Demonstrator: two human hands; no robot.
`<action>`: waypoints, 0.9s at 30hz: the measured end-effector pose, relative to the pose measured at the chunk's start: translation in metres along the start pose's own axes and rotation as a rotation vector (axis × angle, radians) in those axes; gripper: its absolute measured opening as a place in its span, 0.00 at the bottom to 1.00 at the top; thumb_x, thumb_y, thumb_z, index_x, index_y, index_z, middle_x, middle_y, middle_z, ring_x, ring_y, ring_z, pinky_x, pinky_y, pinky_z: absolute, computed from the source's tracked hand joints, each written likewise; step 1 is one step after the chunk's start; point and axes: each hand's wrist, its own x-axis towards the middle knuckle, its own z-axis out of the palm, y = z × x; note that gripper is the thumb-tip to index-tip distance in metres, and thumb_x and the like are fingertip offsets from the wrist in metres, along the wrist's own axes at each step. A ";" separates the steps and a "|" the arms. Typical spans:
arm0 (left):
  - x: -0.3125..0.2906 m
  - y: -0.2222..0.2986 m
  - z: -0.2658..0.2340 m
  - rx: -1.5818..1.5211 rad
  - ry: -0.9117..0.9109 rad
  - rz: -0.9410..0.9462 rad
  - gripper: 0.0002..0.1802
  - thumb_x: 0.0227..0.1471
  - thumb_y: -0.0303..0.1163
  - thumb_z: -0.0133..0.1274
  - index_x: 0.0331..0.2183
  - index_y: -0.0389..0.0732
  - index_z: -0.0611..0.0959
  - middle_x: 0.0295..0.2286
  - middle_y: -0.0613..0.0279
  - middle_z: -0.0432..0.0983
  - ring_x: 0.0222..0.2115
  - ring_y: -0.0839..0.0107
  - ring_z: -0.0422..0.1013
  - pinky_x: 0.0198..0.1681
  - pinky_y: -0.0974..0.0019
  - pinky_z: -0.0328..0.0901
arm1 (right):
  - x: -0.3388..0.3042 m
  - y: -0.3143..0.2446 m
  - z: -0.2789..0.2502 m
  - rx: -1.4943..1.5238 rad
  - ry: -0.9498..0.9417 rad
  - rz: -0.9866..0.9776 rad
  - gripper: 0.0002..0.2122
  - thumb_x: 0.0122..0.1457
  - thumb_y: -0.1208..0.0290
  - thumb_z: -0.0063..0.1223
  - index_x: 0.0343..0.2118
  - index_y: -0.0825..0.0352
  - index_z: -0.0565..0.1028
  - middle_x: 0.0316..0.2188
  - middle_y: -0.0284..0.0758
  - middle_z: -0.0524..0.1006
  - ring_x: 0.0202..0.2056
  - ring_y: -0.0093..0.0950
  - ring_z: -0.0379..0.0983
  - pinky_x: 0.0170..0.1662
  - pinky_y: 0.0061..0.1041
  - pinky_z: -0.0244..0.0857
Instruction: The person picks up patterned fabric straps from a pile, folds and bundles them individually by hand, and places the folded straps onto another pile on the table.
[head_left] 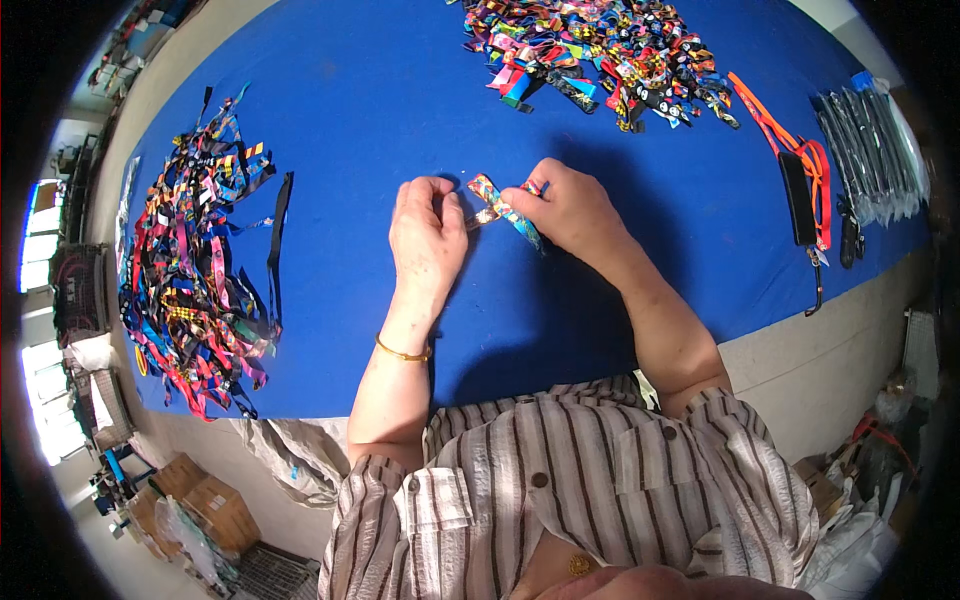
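Note:
A short, brightly printed ribbon strap (522, 228) is crossed over itself in front of me, above the blue cloth. My right hand (572, 208) pinches it between thumb and fingers near the crossing, and one tail hangs toward me. At its left, my left hand (428, 228) is closed, with thumb and fingertips together at the paler end of the strap; the exact grip is partly hidden. To the left lies a large heap of colourful ribbon straps (195, 270), with a black strap (279, 240) at its edge. Another pile of printed strap pieces (620, 55) lies at the far side.
A blue cloth (350, 130) covers the table. On the right are an orange lanyard (822, 180), a black strip-like piece (797, 198) and a stack of plastic-wrapped dark items (872, 150). Cardboard boxes (215, 508) stand on the floor at the lower left.

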 end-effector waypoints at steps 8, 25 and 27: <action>-0.022 0.026 0.012 0.375 -0.002 0.660 0.18 0.43 0.17 0.54 0.40 0.35 0.80 0.38 0.49 0.76 0.38 0.52 0.72 0.44 0.56 0.68 | 0.008 0.017 -0.005 0.031 -0.074 0.044 0.13 0.59 0.60 0.58 0.30 0.67 0.74 0.17 0.33 0.75 0.17 0.21 0.70 0.22 0.24 0.64; -0.033 0.020 0.014 0.776 -0.215 0.666 0.24 0.47 0.26 0.51 0.49 0.31 0.76 0.46 0.49 0.74 0.45 0.57 0.71 0.49 0.59 0.67 | -0.002 -0.006 -0.023 -0.040 -0.106 0.001 0.14 0.53 0.62 0.62 0.31 0.67 0.71 0.22 0.41 0.78 0.27 0.44 0.77 0.33 0.41 0.69; -0.033 0.020 0.013 0.764 -0.213 0.658 0.24 0.47 0.25 0.51 0.49 0.30 0.76 0.45 0.49 0.75 0.44 0.57 0.71 0.49 0.59 0.67 | -0.009 -0.011 -0.026 -0.036 -0.144 -0.015 0.15 0.52 0.62 0.63 0.32 0.67 0.70 0.22 0.42 0.78 0.28 0.44 0.77 0.33 0.40 0.69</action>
